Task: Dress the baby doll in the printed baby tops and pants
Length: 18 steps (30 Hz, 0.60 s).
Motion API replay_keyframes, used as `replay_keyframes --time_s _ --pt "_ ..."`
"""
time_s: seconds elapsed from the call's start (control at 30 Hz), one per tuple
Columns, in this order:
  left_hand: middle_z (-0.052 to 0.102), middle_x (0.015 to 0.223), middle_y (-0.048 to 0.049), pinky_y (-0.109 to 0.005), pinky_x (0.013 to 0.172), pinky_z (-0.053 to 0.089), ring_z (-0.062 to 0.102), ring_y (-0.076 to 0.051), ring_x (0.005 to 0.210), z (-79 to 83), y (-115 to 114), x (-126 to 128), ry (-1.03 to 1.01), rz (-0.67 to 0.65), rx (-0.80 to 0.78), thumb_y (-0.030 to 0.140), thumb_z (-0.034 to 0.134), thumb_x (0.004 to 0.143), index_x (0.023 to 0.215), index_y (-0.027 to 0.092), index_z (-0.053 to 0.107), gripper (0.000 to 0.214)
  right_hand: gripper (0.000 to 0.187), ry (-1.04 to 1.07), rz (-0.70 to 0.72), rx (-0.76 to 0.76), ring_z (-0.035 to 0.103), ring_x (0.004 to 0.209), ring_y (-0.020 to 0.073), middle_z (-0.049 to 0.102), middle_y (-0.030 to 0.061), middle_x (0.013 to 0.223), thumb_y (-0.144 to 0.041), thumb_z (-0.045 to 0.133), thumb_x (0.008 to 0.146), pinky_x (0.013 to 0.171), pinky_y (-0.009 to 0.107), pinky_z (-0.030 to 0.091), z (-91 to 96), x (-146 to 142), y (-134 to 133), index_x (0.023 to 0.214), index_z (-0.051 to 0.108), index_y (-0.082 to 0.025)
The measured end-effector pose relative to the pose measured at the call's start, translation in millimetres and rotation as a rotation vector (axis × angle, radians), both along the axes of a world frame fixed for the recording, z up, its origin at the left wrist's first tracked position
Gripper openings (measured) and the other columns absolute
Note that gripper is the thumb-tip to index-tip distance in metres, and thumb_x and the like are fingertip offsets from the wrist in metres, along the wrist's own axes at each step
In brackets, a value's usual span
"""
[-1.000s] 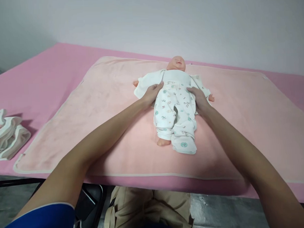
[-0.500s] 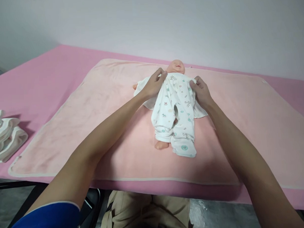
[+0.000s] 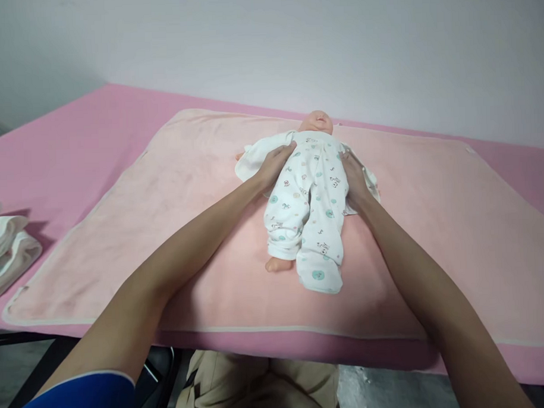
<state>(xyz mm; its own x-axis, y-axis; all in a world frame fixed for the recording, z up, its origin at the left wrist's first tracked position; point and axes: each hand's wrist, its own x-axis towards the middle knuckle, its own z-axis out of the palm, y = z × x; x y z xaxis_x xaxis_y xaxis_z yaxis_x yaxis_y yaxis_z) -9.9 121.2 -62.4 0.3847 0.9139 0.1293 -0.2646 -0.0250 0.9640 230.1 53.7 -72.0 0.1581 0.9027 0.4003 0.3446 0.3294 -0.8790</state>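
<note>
A baby doll [image 3: 319, 122] lies on its back, head away from me, in white printed baby pants [image 3: 320, 202] that reach up to its chest. My left hand [image 3: 277, 163] is pressed along one side of the doll's torso, fingertips near the chest. On the opposite side, my right hand [image 3: 355, 174] clasps the torso, its fingers partly hidden behind the cloth. A white top [image 3: 258, 155] spreads out under both arms. One bare foot [image 3: 279, 264] shows below a cuff; the other pant leg end [image 3: 319, 276] covers its foot.
A pale pink blanket [image 3: 201, 230] with a white edge lies under the doll on a pink-covered table [image 3: 73, 145]. Folded white cloth items [image 3: 10, 252] sit at the far left. A plain wall [image 3: 293, 48] rises behind the table.
My hands have let go of the pants' top edge and slid down to the doll's sides. The doll's legs have shifted slightly left and toward me, and its head is tipped further back.
</note>
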Motion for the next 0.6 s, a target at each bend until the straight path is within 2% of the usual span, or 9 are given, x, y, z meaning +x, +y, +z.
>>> replay_keyframes --time_s 0.1,0.17,0.23,0.33,0.43,0.47,0.53,0.6 --pt "0.054 0.082 -0.0015 -0.035 0.082 0.05 0.059 -0.018 0.079 12.1 4.8 -6.4 0.174 -0.026 0.208 0.063 0.076 0.099 0.082 0.021 0.056 0.05 0.074 -0.06 0.007 0.023 0.039 0.069 0.0174 0.038 -0.0022 0.075 -0.095 0.072 0.083 0.068 0.036 0.048 17.4 8.4 -1.7 0.074 0.045 -0.027" --pt "0.052 0.084 -0.001 -0.033 0.082 0.046 0.055 -0.016 0.079 23.6 13.2 -3.7 0.27 -0.021 0.371 0.057 0.079 0.1 0.086 0.021 0.058 0.044 0.07 -0.126 0.076 0.025 0.039 0.071 0.0164 0.041 -0.002 0.076 -0.092 0.075 0.084 0.068 0.034 0.045 29.7 10.7 3.3 0.077 0.051 -0.026" --pt "0.051 0.084 -0.0005 -0.033 0.085 0.045 0.055 -0.017 0.082 32.5 27.1 5.2 0.334 0.015 0.485 0.054 0.08 0.1 0.091 0.021 0.059 0.04 0.068 -0.103 0.094 0.007 0.041 0.072 0.016 0.045 -0.0018 0.078 -0.089 0.076 0.085 0.068 0.032 0.043 38.1 11.1 15.8 0.082 0.054 -0.025" --pt "0.047 0.081 -0.0005 -0.037 0.091 0.046 0.057 -0.021 0.089 32.8 53.5 23.9 0.397 0.103 0.507 0.054 0.079 0.101 0.09 0.022 0.054 0.042 0.063 0.046 -0.03 -0.139 0.043 0.071 0.0162 0.045 -0.0024 0.076 -0.081 0.079 0.087 0.067 0.032 0.044 38.0 10.8 42.9 0.081 0.048 -0.026" --pt "0.05 0.083 -0.0037 -0.043 0.101 0.046 0.059 -0.028 0.103 24.6 68.2 35.3 0.44 0.192 0.508 0.053 0.079 0.1 0.085 0.022 0.05 0.045 0.05 0.049 -0.226 -0.324 0.046 0.074 0.0182 0.045 -0.0018 0.076 -0.059 0.078 0.095 0.075 0.037 0.051 31.3 7.6 57.3 0.078 0.044 -0.027" --pt "0.052 0.087 -0.0057 -0.046 0.105 0.044 0.059 -0.032 0.11 23.2 66.4 34.7 0.438 0.229 0.532 0.052 0.08 0.099 0.085 0.023 0.05 0.044 0.044 0.0 -0.295 -0.307 0.05 0.078 0.0201 0.049 -0.0003 0.08 -0.052 0.078 0.095 0.082 0.041 0.054 31.2 4.3 53.7 0.079 0.046 -0.027" --pt "0.056 0.098 -0.0098 -0.052 0.112 0.04 0.055 -0.038 0.126 24.2 48.7 23.8 0.421 0.299 0.609 0.049 0.083 0.095 0.09 0.023 0.054 0.039 0.03 -0.14 -0.378 -0.12 0.059 0.096 0.0265 0.059 0.0048 0.096 -0.044 0.078 0.094 0.098 0.052 0.055 38.1 -8.0 28.8 0.091 0.055 -0.026" --pt "0.058 0.112 -0.0126 -0.055 0.117 0.037 0.051 -0.041 0.135 28.3 11.8 -1.4 0.444 0.317 0.699 0.048 0.083 0.094 0.099 0.023 0.058 0.036 0.029 -0.305 -0.313 0.136 0.06 0.118 0.0334 0.064 0.0099 0.119 -0.045 0.077 0.095 0.108 0.059 0.052 53.1 -27.9 -19.0 0.112 0.062 -0.027"
